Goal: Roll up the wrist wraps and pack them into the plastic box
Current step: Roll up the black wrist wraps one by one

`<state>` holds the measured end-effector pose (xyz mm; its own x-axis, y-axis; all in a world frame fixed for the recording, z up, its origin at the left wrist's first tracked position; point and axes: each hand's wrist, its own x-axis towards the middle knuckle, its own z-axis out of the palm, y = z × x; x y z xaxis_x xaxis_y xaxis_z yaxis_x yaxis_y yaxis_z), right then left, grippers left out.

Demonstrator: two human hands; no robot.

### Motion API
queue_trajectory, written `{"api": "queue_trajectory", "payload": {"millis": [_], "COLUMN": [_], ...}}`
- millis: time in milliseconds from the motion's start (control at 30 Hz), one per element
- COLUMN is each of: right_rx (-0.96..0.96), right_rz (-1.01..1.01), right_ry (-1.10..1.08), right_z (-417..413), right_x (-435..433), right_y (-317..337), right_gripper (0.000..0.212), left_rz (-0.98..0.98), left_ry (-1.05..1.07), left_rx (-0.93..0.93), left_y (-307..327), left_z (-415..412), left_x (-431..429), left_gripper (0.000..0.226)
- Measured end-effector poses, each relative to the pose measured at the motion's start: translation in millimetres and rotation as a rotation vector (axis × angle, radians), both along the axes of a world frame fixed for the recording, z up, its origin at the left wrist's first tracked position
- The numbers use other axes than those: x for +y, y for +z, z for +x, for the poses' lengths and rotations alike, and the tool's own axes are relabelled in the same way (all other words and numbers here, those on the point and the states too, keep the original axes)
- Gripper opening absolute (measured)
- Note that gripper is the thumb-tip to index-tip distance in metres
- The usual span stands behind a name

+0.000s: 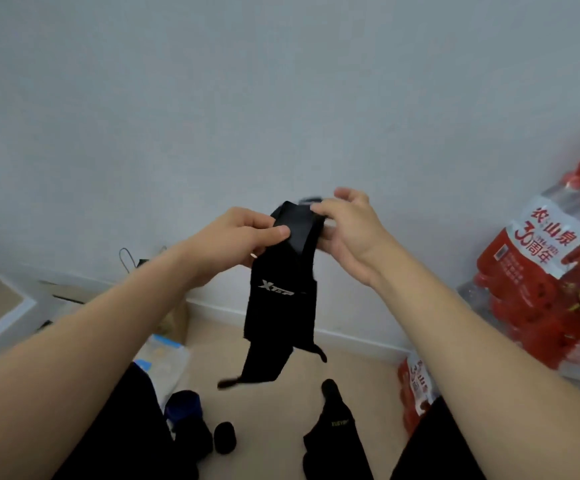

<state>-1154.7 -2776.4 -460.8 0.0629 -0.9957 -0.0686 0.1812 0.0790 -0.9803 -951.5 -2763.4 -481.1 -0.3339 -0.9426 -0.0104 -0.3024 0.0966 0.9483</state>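
We hold black Xtep wrist wrap (pixel 281 317) in air above floor (pixel 361 375) — left hand (pixel 243 239) pinches upper end with thumb, right hand (pixel 347 225) pinches same end. Rolling at its beginning, we judge; next — tight, even turns downward. We see no plastic box.

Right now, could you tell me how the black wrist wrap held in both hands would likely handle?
Probably floppy: the black wrist wrap hangs limp below the left hand and right hand. Likely light, since fingertip pinches hold it.
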Motion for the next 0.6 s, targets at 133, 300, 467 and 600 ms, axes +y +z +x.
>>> {"api": "queue_trajectory", "payload": {"millis": [133,300,467,600], "right_rx": [-0.065,0.366,0.631,0.618], "right_rz": [0.14,0.073,0.074,-0.004], "right_ry": [0.143,0.185,0.48,0.455], "right_z": [-5.0,-9.6,-22.2,-28.1], "right_x": [-7.5,-21.6,-28.9,-36.0], "right_y": [-6.0,-25.3,-34.5,-52.1], "right_gripper": [0.031,0.011,0.044,0.025], "left_rz": [-0.021,-0.013,0.024,0.089], "left_ry": [0.202,0.339,0.395,0.413], "left_rx": [0.179,0.344,0.383,0.516], "left_y": [-15.3,-19.0,-25.9,-24.4], "left_z": [-10.1,-16.8,-26.5,-26.6], "left_x": [-17.4,-33.7,-41.6,-43.9], "left_gripper": [0.029,0.036,0.041,0.034]}}
